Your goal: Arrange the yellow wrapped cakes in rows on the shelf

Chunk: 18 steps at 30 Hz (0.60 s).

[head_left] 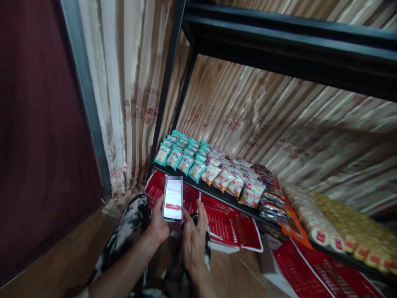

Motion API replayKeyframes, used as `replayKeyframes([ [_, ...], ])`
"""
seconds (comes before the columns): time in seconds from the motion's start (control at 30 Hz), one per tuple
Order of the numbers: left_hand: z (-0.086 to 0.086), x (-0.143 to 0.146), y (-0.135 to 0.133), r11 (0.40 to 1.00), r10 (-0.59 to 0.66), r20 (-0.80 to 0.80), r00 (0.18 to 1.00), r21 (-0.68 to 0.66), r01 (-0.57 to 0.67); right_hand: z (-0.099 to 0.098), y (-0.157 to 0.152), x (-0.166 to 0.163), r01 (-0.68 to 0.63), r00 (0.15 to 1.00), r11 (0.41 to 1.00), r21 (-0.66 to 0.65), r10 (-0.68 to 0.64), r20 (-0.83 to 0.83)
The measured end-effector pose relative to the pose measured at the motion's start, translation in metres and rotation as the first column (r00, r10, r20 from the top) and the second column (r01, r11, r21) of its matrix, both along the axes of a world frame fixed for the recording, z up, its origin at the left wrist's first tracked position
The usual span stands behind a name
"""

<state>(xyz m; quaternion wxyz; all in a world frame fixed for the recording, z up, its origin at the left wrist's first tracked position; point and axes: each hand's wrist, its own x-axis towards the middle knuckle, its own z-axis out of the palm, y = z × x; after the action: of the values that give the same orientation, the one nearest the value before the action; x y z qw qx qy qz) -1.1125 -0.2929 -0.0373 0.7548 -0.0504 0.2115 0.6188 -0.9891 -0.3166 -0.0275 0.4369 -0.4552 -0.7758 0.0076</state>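
Note:
My left hand [159, 225] is closed around a smartphone [173, 199], held upright with its lit screen facing me; the screen shows a timer and a red button. My right hand [194, 238] hovers just right of the phone with fingers spread and raised, the index finger close to the phone's lower edge, holding nothing. Both hands are above my knees in black-and-white patterned trousers [130, 236], in front of a low black shelf [217, 194].
The shelf carries rows of snack packets: green ones [181, 155] at left, red-and-white ones [232, 178], dark ones [273, 207], then yellow ones [341, 227]. Red plastic baskets [229, 225] lie on the floor under it. A striped curtain [130, 82] hangs behind; a dark red wall [40, 124] stands left.

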Motion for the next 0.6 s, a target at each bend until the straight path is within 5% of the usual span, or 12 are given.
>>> replayKeyframes([
  [0.6, 0.025, 0.006, -0.015, 0.996, 0.058, -0.047, 0.997, -0.07, -0.061, 0.004, -0.012, 0.0, -0.039, 0.998, 0.999, -0.02, 0.038, -0.048],
])
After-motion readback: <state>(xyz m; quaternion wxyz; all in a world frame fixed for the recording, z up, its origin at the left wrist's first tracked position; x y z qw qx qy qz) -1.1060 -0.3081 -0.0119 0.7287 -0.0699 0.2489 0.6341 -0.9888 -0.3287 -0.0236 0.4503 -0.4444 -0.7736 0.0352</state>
